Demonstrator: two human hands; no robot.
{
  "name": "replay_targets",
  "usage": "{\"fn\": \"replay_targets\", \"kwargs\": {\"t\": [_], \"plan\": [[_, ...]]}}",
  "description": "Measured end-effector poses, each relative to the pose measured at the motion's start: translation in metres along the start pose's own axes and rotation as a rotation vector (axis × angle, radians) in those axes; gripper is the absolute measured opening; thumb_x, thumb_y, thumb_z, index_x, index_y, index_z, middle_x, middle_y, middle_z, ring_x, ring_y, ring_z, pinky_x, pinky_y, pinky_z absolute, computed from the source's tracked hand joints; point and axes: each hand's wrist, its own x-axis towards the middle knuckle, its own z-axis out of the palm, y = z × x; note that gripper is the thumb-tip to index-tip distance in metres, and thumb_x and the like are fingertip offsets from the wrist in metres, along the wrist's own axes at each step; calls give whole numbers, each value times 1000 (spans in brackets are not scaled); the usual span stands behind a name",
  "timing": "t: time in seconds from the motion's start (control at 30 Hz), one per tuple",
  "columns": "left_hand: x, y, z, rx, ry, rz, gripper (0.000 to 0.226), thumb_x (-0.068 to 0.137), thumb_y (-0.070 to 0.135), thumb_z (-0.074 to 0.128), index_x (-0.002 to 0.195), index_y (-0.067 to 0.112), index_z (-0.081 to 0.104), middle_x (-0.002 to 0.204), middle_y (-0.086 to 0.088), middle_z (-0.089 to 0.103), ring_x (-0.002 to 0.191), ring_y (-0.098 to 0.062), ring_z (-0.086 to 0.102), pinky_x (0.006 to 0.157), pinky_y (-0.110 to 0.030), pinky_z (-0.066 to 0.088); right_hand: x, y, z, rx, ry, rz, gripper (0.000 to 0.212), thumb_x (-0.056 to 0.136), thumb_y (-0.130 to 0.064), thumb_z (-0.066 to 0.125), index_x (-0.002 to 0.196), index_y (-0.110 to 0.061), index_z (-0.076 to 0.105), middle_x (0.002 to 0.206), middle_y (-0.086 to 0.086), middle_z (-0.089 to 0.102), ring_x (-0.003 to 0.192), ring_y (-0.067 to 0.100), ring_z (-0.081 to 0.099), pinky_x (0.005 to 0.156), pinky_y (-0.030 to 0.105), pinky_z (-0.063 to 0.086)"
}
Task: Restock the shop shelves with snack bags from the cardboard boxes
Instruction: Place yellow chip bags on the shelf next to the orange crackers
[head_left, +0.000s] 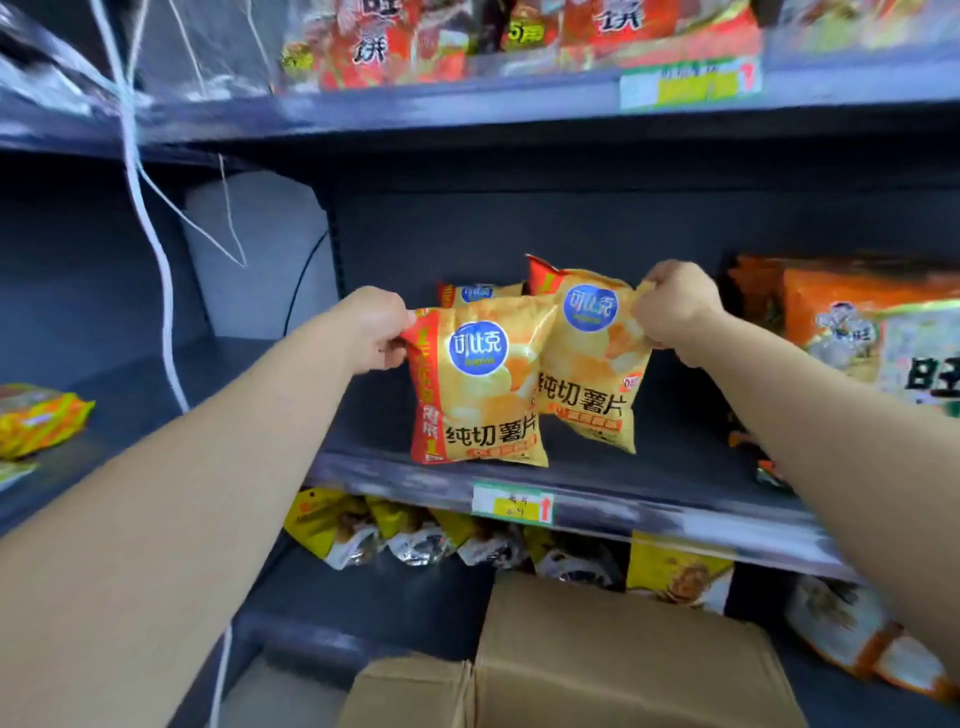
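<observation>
My left hand (376, 335) grips the top left corner of a yellow chip bag (480, 387) with a blue round logo, holding it upright over the front of the middle shelf (649, 457). My right hand (675, 309) pinches the upper right edge of a second, matching chip bag (592, 358), tilted just behind and to the right of the first. A third bag of the same kind (475, 292) stands further back on the shelf, mostly hidden. Below, an open cardboard box (618, 660) sits on the floor with its flaps showing.
Orange and white snack packs (857, 332) fill the shelf's right end. A price label (513, 503) hangs on the shelf edge. Yellow and silver bags (415, 535) line the lower shelf. Red packs (415, 47) sit on the top shelf. White strings (150, 234) dangle at left, near a yellow pack (39, 418).
</observation>
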Motion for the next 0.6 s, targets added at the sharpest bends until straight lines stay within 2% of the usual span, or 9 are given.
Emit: {"fn": "replay_targets", "kwargs": {"t": [0.07, 0.13, 0.23, 0.33, 0.4, 0.47, 0.53, 0.6], "plan": [[12, 5, 0, 12, 57, -8, 30, 97, 1, 37, 70, 13, 40, 69, -2, 49, 58, -11, 42, 50, -19, 32, 4, 3, 8, 52, 32, 39, 32, 90, -1, 43, 118, -3, 58, 106, 14, 57, 92, 32, 61, 79, 44, 57], [23, 9, 3, 26, 89, -19, 30, 97, 2, 36, 69, 12, 39, 67, -3, 49, 56, -11, 43, 44, -17, 32, 10, 6, 14, 84, 46, 60, 35, 91, -1, 44, 123, -5, 56, 115, 14, 58, 98, 32, 62, 82, 45, 56], [38, 9, 8, 26, 106, -41, 30, 98, 3, 36, 69, 12, 39, 65, -4, 47, 53, -11, 42, 41, -16, 33, 20, 10, 21, 103, 59, 69, 32, 89, -2, 46, 117, -9, 59, 112, 13, 61, 95, 30, 63, 77, 40, 57], [56, 6, 11, -2, 112, -61, 26, 98, 7, 39, 72, 11, 40, 65, -5, 49, 53, -12, 45, 36, -15, 34, 30, 14, 26, 103, 39, 76, 22, 87, 0, 50, 103, -12, 60, 101, 12, 61, 83, 26, 59, 61, 29, 49], [69, 3, 13, -61, 154, -52, 18, 97, 8, 41, 80, 10, 44, 65, -5, 49, 54, -11, 46, 41, -18, 38, 33, 16, 30, 126, 43, 96, 30, 87, 2, 49, 113, -11, 58, 108, 13, 61, 87, 27, 59, 64, 26, 46], [78, -1, 16, -147, 212, -17, 7, 98, 15, 46, 96, 8, 46, 67, -4, 51, 56, -11, 49, 51, -21, 43, 34, 21, 37, 191, 45, 125, 42, 89, -2, 50, 130, -10, 51, 118, 13, 62, 95, 30, 63, 72, 31, 51], [82, -9, 19, -200, 196, 20, 35, 95, 32, 54, 117, 6, 46, 79, -6, 60, 67, -11, 57, 61, -23, 49, 32, 28, 47, 195, 40, 138, 53, 89, -17, 58, 139, -14, 40, 124, 12, 58, 103, 29, 61, 82, 39, 54], [81, -23, 25, -145, 143, 54, 75, 86, 45, 64, 138, 3, 31, 115, -10, 61, 97, -19, 61, 80, -28, 48, 28, 38, 59, 151, 28, 134, 74, 85, -29, 66, 146, -18, 27, 140, 9, 44, 127, 29, 42, 97, 44, 46]]}}
